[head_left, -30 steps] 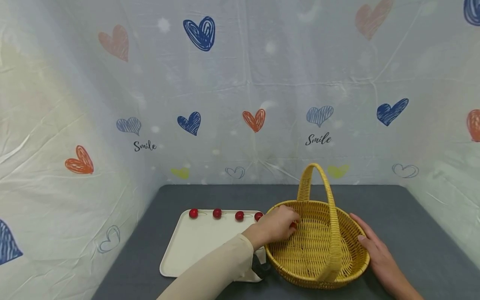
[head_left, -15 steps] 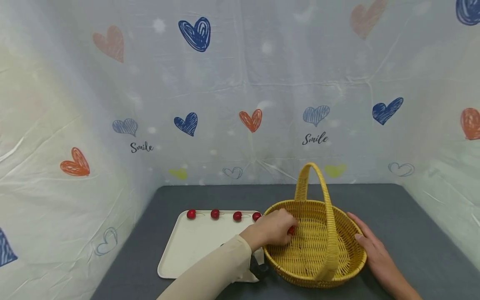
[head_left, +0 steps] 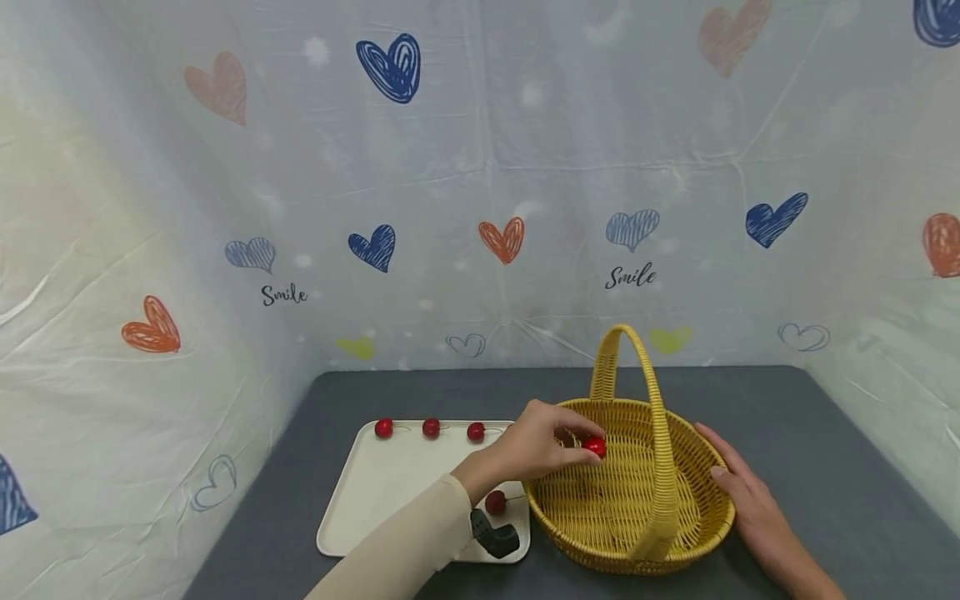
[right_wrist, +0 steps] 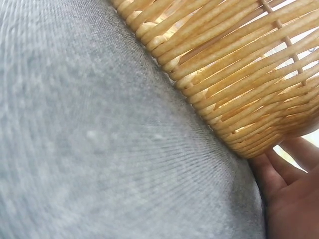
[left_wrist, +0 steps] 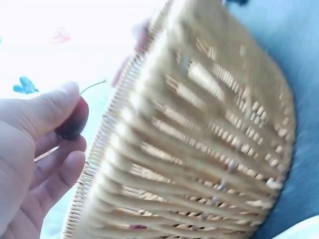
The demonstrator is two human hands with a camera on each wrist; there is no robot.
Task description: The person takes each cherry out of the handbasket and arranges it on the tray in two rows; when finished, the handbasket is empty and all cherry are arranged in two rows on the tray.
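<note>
My left hand (head_left: 528, 442) is over the left side of a yellow wicker basket (head_left: 558, 533), pinching a red cherry (head_left: 595, 447) between thumb and fingers. In the left wrist view this cherry (left_wrist: 75, 119) shows its thin stem, near the woven rim. My right hand (head_left: 757, 504) holds the basket's right side, thumb at the rim and fingers along the outside. More cherries lie on a cream tray (head_left: 405, 492): a left one (head_left: 384, 428), a middle one (head_left: 431, 428) and another (head_left: 476, 432) along the back edge, plus one (head_left: 496, 502) beside my left wrist.
The basket's tall arched handle (head_left: 660, 450) rises over its middle. A black strap piece (head_left: 495, 535) sits at my left wrist, above the tray's corner. The dark grey tabletop (head_left: 442, 392) ends at a white curtain (head_left: 450, 167) printed with hearts.
My left hand has risen and drawn back a little to the left, so the pinched cherry shows more fully. The cherry beside the wrist has come into sight. My right hand stays put.
</note>
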